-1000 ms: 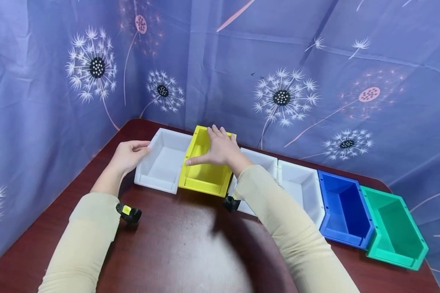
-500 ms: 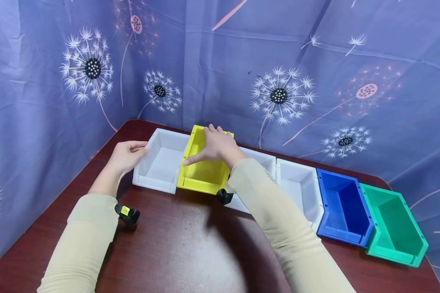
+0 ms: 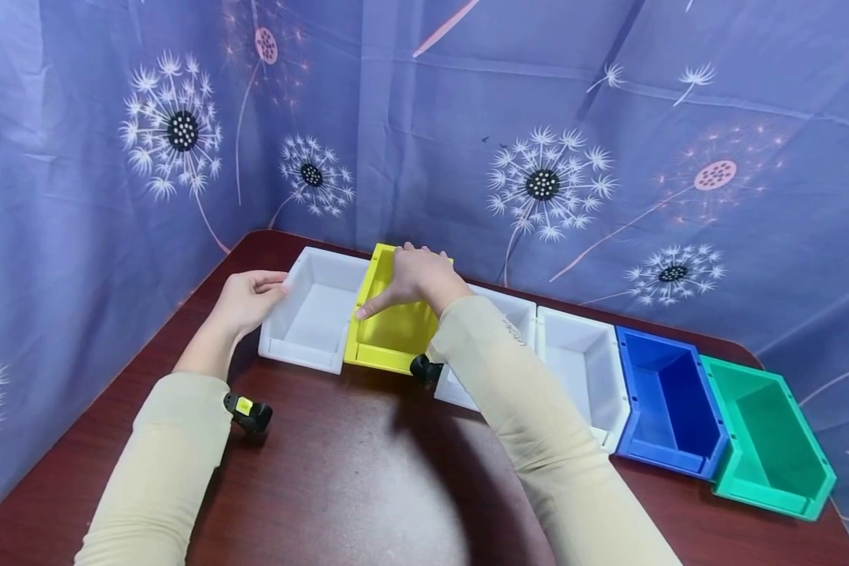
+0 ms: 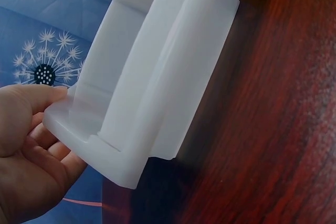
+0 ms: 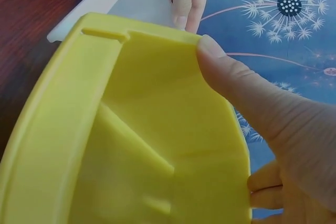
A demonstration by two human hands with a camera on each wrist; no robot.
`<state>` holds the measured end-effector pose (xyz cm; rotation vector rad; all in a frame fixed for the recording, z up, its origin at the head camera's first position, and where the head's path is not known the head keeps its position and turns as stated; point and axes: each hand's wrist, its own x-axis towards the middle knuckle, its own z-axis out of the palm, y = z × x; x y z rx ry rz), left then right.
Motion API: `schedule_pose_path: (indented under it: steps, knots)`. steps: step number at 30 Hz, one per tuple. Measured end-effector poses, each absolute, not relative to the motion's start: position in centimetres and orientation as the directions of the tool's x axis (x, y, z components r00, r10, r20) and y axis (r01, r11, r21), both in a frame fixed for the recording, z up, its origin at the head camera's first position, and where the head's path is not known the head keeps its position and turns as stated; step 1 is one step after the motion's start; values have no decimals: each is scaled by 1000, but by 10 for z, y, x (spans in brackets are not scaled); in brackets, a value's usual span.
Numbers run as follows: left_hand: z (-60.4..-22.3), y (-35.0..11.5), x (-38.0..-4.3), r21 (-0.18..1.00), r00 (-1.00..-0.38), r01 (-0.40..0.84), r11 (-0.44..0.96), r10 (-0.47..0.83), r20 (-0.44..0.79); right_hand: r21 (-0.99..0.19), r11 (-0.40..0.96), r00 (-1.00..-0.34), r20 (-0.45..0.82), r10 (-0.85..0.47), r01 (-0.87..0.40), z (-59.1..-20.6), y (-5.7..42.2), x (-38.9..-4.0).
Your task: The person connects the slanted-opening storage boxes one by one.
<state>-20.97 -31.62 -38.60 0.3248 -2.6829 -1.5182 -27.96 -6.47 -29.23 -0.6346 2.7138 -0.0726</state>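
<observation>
At the left end of a row of bins, my left hand point(image 3: 248, 303) pinches the side rim of a white plastic bin point(image 3: 318, 306). In the left wrist view its thumb lies on the rim of the white bin point(image 4: 142, 77), with the fingers curled beneath. My right hand point(image 3: 417, 279) reaches across the yellow bin point(image 3: 389, 358) beside it. Its thumb presses the yellow bin's left rim, and the fingers bend at the far edge. In the right wrist view the thumb of the right hand point(image 5: 294, 129) touches the rim of the yellow bin point(image 5: 173, 87).
Right of the yellow bin stand two more white bins, one partly behind the right sleeve point(image 3: 523, 401) and another white bin point(image 3: 580, 365) beside it. A blue bin point(image 3: 661, 401) and a green bin point(image 3: 771, 436) follow. A patterned curtain point(image 3: 453, 157) hangs behind the dark red table point(image 3: 339, 472).
My right hand's fingers have bent down more at the yellow bin's far edge, and its wrist has shifted slightly left. The left hand keeps its grip on the white bin.
</observation>
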Motion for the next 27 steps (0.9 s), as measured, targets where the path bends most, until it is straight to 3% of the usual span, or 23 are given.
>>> schedule_pose_path:
  steps: [15, 22, 27]
  knots:
    - [-388, -319, -214, 850, -975, -169, 499, -208, -72, -131, 899, -831, -346, -436, -418, -297, -73, -283]
    - [-391, -316, -210, 854, -976, -182, 487, -198, -95, -77, 900, -808, -411, -421, -430, -313, -77, -278]
    - [-387, -317, -208, 855, -977, -154, 495, -203, -58, -63, 896, -817, -388, -427, -439, -312, -80, -281]
